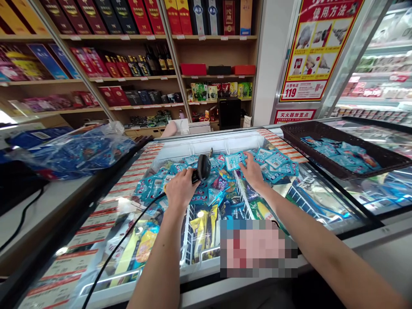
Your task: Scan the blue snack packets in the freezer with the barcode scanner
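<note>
My left hand (180, 187) is wrapped round the handle of a black barcode scanner (203, 166), and its cord (124, 236) trails down past my forearm. The scanner's head is raised over the open chest freezer. To the right, my right hand (251, 170) grips the edge of a light-blue packet (235, 161) near the freezer's far side. More blue packets (277, 161) lie heaped right of that hand, and another spread (154, 184) of them sits left of the scanner. Below them, wire baskets (243, 195) hold yellow-wrapped ice creams (206, 225) and other frozen packs.
A brown plastic basket (322, 165) with several blue packets rests on the freezer at right. On the left counter lies a clear bag (83, 150) of blue packs. Shelves of boxes (124, 36) line the back wall. A blurred patch (259, 249) covers the front edge.
</note>
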`<state>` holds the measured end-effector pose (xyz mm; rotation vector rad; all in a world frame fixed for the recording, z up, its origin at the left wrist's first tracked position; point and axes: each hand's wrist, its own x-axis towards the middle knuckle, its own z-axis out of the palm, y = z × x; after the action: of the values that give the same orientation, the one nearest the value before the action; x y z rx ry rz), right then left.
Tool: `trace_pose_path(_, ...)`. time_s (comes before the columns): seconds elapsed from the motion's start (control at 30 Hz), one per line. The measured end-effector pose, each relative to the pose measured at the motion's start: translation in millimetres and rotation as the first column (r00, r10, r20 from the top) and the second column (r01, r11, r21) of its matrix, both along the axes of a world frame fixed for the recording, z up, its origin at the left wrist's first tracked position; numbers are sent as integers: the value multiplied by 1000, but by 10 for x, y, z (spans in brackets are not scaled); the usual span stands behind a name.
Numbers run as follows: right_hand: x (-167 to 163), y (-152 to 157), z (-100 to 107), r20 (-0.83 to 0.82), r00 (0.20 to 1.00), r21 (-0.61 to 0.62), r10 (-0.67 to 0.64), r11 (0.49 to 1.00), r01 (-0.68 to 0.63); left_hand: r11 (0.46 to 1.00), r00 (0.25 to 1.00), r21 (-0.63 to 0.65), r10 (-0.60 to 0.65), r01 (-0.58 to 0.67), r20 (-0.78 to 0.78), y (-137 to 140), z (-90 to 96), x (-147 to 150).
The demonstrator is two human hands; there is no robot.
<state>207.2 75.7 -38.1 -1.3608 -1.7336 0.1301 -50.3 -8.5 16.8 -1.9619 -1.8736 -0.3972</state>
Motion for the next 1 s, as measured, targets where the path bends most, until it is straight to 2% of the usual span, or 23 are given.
trace_pose_path(0.13, -8, -59, 45, 198, 975, 77, -98, 993, 84, 994, 994, 9, 104, -105, 46, 0, 8, -64)
trace_pose_path(0.3, 11, -142, 110, 355, 910, 147, -216, 974, 174, 993, 991, 14, 118, -119, 57, -2, 3, -65)
trace_pose_path(0.4, -25, -179, 111, 484, 870, 183, -96, 983, 7, 994, 993, 13, 104, -104, 54, 1, -4, -61)
trace_pose_path(0.5, -61, -158, 49, 608, 792, 127, 55, 978, -165, 995, 993, 7, 101, -101, 57, 3, -6, -60)
trace_pose_path(0.6, -50, -85, -25, 631, 775, 90, 31, 989, -113, 994, 992, -8, 110, -109, 70, -3, 0, -58)
trace_pose_path(0.7, -7, -30, -50, 633, 772, 103, -54, 995, -14, 995, 992, -17, 100, -99, 76, -12, 9, -56)
trace_pose_path(0.8, -2, -39, -26, 634, 767, 124, -98, 992, 24, 996, 993, -22, 92, -91, 80, -16, 14, -59)
trace_pose_path(0.9, -87, -75, 14, 634, 773, 112, -29, 992, -55, 995, 992, -35, 99, -96, 80, -12, 13, -66)
trace_pose_path(1.0, -255, -70, 55, 648, 748, 37, 147, 974, -223, 995, 992, -24, 98, -97, 80, -6, 7, -78)
